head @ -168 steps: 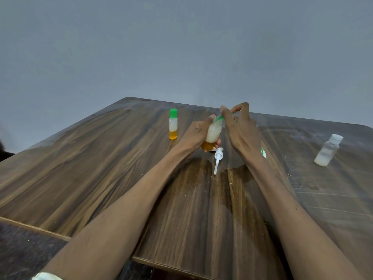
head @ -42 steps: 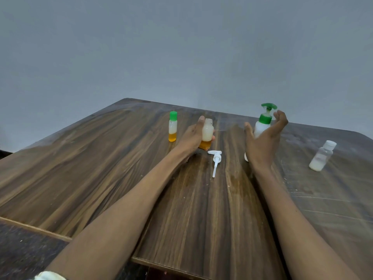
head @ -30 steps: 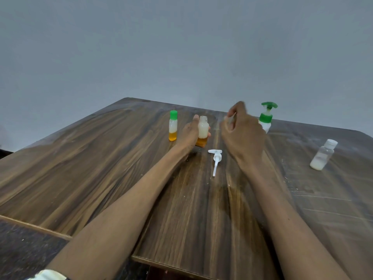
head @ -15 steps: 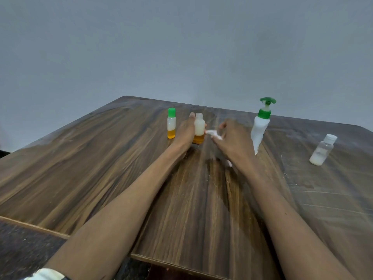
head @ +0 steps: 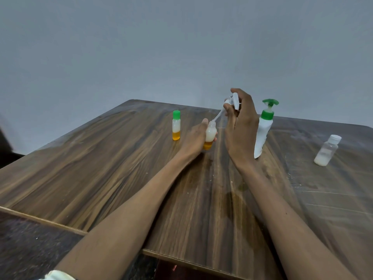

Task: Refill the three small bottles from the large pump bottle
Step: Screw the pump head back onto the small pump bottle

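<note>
Gripping a small uncapped bottle [head: 210, 136] that stands upright near the middle of the wooden desk [head: 105, 170], the person's left hand [head: 194, 141] curls its thumb and fingers round the bottle's body; the bottle shows a whitish layer above an orange one. Above it, the right hand [head: 241, 126] is raised off the desk and pinches a white pump top [head: 232, 103] between thumb and fingers, the top tilted so that its thin dip tube slants down to the open neck of the held bottle; whether the tube's tip is inside the neck cannot be told. Just to the right of that hand, partly hidden behind it, stands the large white pump bottle [head: 263, 130] with a green collar and green pump head, towards the far edge of the desk. To the left of the held bottle, apart from it, a second small bottle with a green cap [head: 176, 126] stands upright with the same white and orange layers. Well off towards the right edge stands a third small clear bottle with a white cap [head: 327, 151], holding a little white liquid at the bottom. A pale band [head: 58, 275] shows at the lower edge by the left arm.
</note>
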